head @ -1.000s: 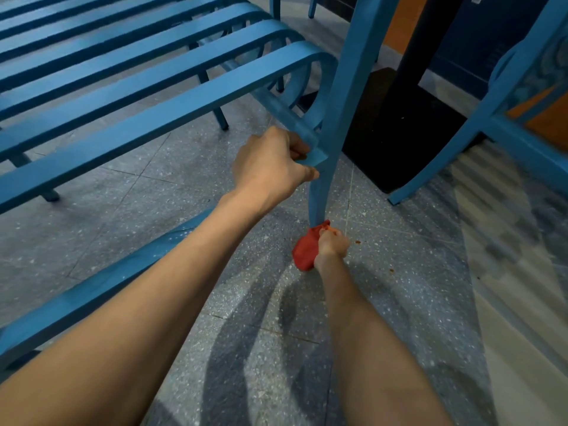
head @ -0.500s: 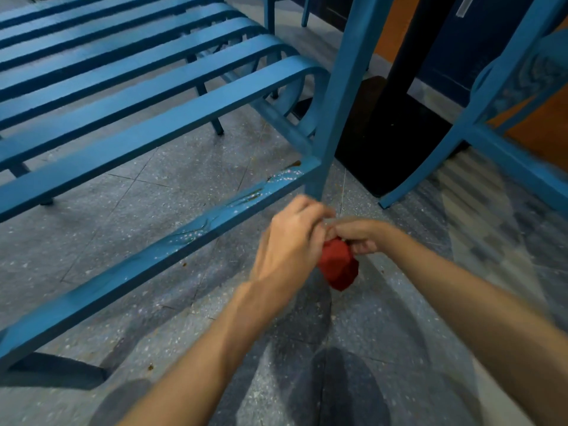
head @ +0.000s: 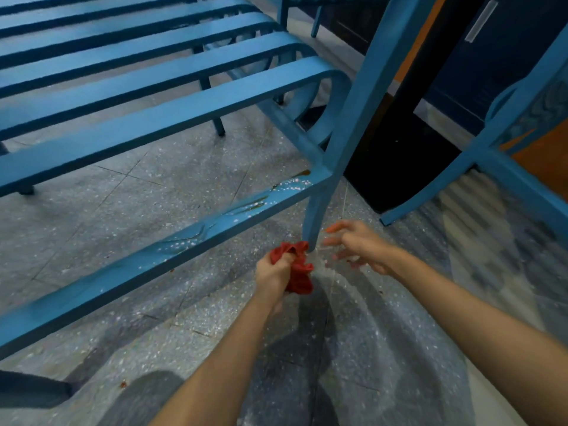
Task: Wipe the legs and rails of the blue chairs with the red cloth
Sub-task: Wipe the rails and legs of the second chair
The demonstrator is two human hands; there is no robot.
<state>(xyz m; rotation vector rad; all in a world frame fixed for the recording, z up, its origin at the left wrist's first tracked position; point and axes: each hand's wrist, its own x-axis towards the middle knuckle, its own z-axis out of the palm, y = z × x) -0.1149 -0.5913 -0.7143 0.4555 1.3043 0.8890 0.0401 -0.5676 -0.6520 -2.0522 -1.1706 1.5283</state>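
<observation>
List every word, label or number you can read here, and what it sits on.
None: no text is readable in this view.
The blue chair, red cloth and floor show no writing.
The pale strip on the dark panel is too blurred to read.

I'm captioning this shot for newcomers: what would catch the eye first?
The red cloth, bunched in the left hand at the foot of the blue chair leg, stands out at centre. Beside it, the lower rail shows white specks and a brown streak; the right hand hovers open beside the leg.
</observation>
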